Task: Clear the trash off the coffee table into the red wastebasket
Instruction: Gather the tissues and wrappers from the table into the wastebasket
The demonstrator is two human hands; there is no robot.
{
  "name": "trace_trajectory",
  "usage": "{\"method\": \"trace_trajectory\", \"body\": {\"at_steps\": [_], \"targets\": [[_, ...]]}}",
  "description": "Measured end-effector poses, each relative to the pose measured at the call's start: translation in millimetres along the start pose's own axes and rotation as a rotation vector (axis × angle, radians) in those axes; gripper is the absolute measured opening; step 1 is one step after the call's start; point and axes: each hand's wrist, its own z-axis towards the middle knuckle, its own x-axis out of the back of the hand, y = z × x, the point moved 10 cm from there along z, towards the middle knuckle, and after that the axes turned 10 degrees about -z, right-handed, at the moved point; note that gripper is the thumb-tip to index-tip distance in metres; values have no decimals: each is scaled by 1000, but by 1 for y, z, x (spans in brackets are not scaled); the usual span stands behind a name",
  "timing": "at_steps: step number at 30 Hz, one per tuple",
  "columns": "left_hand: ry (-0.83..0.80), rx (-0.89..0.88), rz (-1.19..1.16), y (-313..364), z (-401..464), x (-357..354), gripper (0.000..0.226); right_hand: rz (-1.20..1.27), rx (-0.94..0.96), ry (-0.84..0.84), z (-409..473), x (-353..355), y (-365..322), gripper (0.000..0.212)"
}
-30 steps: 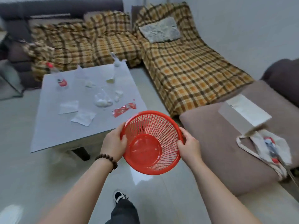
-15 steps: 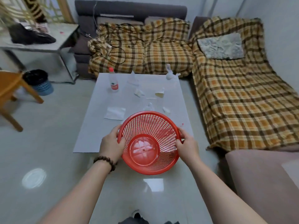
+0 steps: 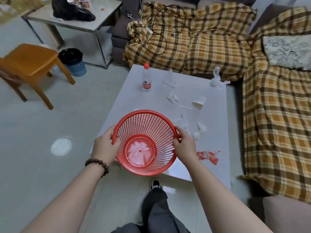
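Right now my left hand [image 3: 105, 147] and my right hand [image 3: 185, 146] are both clamped on the rim of the round red plastic mesh wastebasket [image 3: 144, 142], one on each side, fingers curled over the edge. I hold it upright above the near edge of the pale grey rectangular coffee table [image 3: 127, 91], its mouth facing up at me. Beyond the wastebasket stands a clear plastic bottle with a red cap [image 3: 146, 78], upright. Off the wastebasket's right side, crumpled white tissue scraps [image 3: 200, 130] lie on the table, and a crinkled red wrapper [image 3: 207, 156] sits just beyond my right hand. Farther behind the wastebasket, a white torn paper cup [image 3: 199, 103] lies tipped over.
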Motion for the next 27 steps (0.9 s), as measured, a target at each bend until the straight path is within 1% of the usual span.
{"method": "trace_trajectory", "body": {"at_steps": [4, 9, 11, 13, 15, 19, 22, 24, 27], "targets": [[69, 61, 60, -9, 40, 9, 43, 12, 13, -115, 54, -34, -9, 42], [134, 140, 137, -24, 73, 24, 43, 0, 70, -280, 95, -81, -22, 43], [168, 173, 180, -32, 81, 33, 43, 29, 40, -382, 102, -105, -18, 44], [202, 197, 217, -40, 88, 42, 44, 57, -35, -445, 106, -125, -2, 48], [226, 208, 252, -46, 95, 50, 44, -31, -83, -444, 110, -134, 21, 49], [235, 221, 320, -66, 114, 58, 44, -306, -114, -472, 123, -160, 73, 51], [241, 218, 394, -81, 127, 58, 48, -397, -121, -508, 134, -188, 100, 51], [255, 215, 445, -90, 132, 60, 50, -441, -78, -531, 141, -210, 107, 51], [246, 215, 491, -102, 137, 60, 50, -582, 49, -557, 146, -239, 108, 48]]}}
